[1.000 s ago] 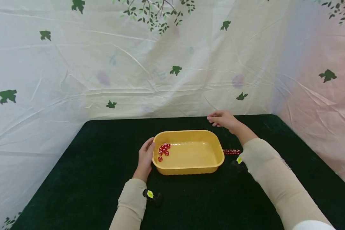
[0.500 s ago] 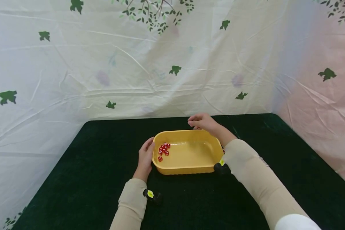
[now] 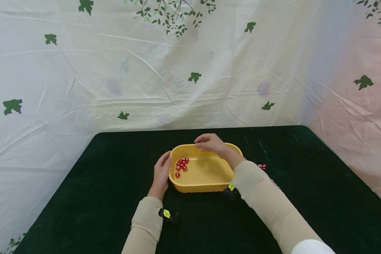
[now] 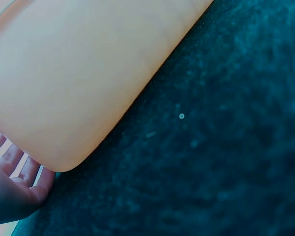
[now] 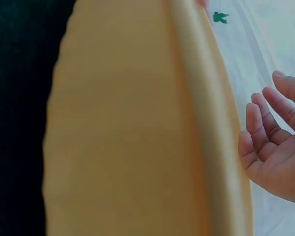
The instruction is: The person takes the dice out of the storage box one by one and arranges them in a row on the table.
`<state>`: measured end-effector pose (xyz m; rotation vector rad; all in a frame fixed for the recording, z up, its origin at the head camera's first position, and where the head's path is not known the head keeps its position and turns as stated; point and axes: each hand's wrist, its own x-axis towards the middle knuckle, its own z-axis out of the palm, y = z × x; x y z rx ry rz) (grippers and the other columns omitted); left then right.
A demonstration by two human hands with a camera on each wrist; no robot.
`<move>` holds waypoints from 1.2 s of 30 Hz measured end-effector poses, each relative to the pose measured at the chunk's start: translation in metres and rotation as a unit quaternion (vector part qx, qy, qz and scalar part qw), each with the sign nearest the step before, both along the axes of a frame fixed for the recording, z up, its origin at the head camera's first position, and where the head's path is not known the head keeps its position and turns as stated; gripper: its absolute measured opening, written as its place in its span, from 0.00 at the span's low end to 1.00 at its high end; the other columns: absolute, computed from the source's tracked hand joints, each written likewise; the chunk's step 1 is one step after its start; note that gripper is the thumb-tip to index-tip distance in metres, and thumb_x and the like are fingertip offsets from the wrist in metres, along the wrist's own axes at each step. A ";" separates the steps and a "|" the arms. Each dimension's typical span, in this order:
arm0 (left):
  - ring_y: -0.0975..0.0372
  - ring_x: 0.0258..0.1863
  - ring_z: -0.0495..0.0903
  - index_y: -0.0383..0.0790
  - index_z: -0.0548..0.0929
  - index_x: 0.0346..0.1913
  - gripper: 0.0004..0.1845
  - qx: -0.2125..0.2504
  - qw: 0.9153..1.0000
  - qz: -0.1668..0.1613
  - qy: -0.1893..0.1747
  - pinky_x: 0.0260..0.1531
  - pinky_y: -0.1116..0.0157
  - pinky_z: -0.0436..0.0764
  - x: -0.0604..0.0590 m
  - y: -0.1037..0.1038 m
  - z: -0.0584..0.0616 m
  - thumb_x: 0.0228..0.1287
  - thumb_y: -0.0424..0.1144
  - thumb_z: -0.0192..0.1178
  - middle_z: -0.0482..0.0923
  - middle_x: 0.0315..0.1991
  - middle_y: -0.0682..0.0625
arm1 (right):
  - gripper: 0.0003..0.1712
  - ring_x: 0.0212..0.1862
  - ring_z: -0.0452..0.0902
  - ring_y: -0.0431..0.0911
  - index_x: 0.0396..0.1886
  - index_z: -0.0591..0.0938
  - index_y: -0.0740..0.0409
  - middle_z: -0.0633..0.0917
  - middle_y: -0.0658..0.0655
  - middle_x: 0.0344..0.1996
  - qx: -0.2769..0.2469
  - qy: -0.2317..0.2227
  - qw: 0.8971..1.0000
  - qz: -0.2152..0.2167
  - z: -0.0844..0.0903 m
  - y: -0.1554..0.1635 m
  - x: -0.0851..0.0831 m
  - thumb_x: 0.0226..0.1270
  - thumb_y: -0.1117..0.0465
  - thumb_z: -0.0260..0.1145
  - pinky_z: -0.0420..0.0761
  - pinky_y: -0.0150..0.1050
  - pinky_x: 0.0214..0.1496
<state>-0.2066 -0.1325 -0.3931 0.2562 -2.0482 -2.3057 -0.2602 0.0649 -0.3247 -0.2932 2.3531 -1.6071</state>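
A yellow plastic tub (image 3: 203, 187) stands on the dark green table (image 3: 108, 183). Several red dice (image 3: 181, 164) lie in its left end. My left hand (image 3: 161, 173) rests flat against the tub's left wall, fingers straight; in the left wrist view the fingers (image 4: 14, 189) lie beside the tub's corner (image 4: 78, 73). My right hand (image 3: 209, 141) hovers over the tub's back rim with loosely curled fingers. In the right wrist view its palm and fingers (image 5: 273, 142) show nothing held, next to the tub wall (image 5: 128, 137). More red dice (image 3: 261, 166) lie on the table right of the tub, partly hidden by my right arm.
A wrinkled pale curtain with green leaf prints (image 3: 190, 70) closes off the back and both sides of the table. Small black wrist cameras with yellow tags (image 3: 168, 215) sit on both forearms.
My right hand has moved left from the table's back right to above the tub's back rim. The left hand and the tub have stayed put.
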 end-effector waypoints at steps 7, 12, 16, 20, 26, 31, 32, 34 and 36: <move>0.58 0.52 0.66 0.44 0.67 0.57 0.19 -0.002 1.000 -0.005 -0.001 0.51 0.61 0.66 0.000 0.000 0.000 0.64 0.42 0.46 0.64 0.55 0.47 | 0.16 0.40 0.72 0.56 0.43 0.77 0.63 0.77 0.57 0.35 -0.003 -0.028 1.000 0.005 -0.009 -0.014 0.006 0.56 0.60 0.62 0.71 0.48 0.45; 0.57 0.52 0.66 0.44 0.67 0.57 0.18 -0.003 1.000 -0.009 -0.004 0.50 0.61 0.67 0.000 -0.001 -0.001 0.64 0.42 0.46 0.65 0.55 0.47 | 0.17 0.40 0.73 0.55 0.45 0.76 0.63 0.78 0.56 0.35 0.002 -0.037 0.999 0.017 -0.015 -0.024 0.010 0.56 0.60 0.61 0.71 0.48 0.45; 0.58 0.51 0.67 0.45 0.68 0.56 0.18 -0.004 1.000 -0.009 -0.004 0.50 0.61 0.67 -0.001 -0.002 -0.001 0.64 0.43 0.46 0.65 0.55 0.48 | 0.16 0.39 0.73 0.54 0.44 0.77 0.62 0.78 0.54 0.35 0.012 -0.033 0.999 0.026 -0.021 -0.031 0.011 0.56 0.59 0.61 0.71 0.47 0.44; 0.58 0.51 0.67 0.45 0.68 0.56 0.18 0.000 1.000 -0.010 0.002 0.50 0.62 0.67 -0.001 -0.002 -0.001 0.64 0.43 0.46 0.65 0.55 0.48 | 0.15 0.36 0.72 0.54 0.42 0.78 0.62 0.78 0.55 0.33 0.006 -0.036 0.999 0.020 -0.028 -0.035 0.010 0.55 0.61 0.62 0.72 0.45 0.40; 0.58 0.51 0.67 0.44 0.67 0.56 0.18 0.001 1.000 -0.011 0.004 0.50 0.61 0.67 -0.001 -0.002 0.001 0.64 0.42 0.46 0.65 0.55 0.48 | 0.14 0.31 0.70 0.54 0.41 0.78 0.64 0.78 0.56 0.31 -0.002 -0.050 0.999 0.020 -0.026 -0.037 0.015 0.55 0.63 0.62 0.73 0.42 0.34; 0.58 0.52 0.67 0.43 0.67 0.57 0.18 0.003 1.000 -0.012 0.006 0.50 0.61 0.67 -0.001 -0.002 0.000 0.64 0.42 0.46 0.65 0.55 0.48 | 0.11 0.23 0.68 0.48 0.38 0.79 0.62 0.77 0.57 0.26 0.014 -0.050 0.998 0.029 -0.038 -0.037 0.012 0.54 0.64 0.63 0.70 0.34 0.24; 0.58 0.52 0.66 0.43 0.67 0.57 0.18 0.003 1.000 -0.012 0.006 0.50 0.61 0.67 -0.001 -0.002 -0.001 0.64 0.42 0.46 0.65 0.55 0.48 | 0.12 0.22 0.68 0.47 0.39 0.79 0.63 0.77 0.58 0.26 0.017 -0.050 0.998 0.033 -0.039 -0.037 0.012 0.54 0.65 0.63 0.71 0.34 0.24; 0.58 0.52 0.66 0.43 0.67 0.57 0.18 0.004 1.000 -0.012 0.005 0.50 0.62 0.67 -0.002 -0.002 0.000 0.64 0.42 0.46 0.65 0.55 0.48 | 0.11 0.22 0.68 0.47 0.38 0.79 0.62 0.76 0.56 0.23 0.028 -0.054 0.997 0.040 -0.041 -0.037 0.012 0.53 0.64 0.63 0.71 0.34 0.23; 0.58 0.52 0.66 0.44 0.67 0.57 0.18 0.003 1.000 -0.011 0.004 0.50 0.62 0.67 -0.002 -0.002 0.000 0.64 0.41 0.46 0.65 0.55 0.48 | 0.11 0.22 0.69 0.46 0.38 0.79 0.61 0.76 0.56 0.22 0.039 -0.053 0.997 0.046 -0.043 -0.037 0.012 0.53 0.64 0.63 0.71 0.33 0.23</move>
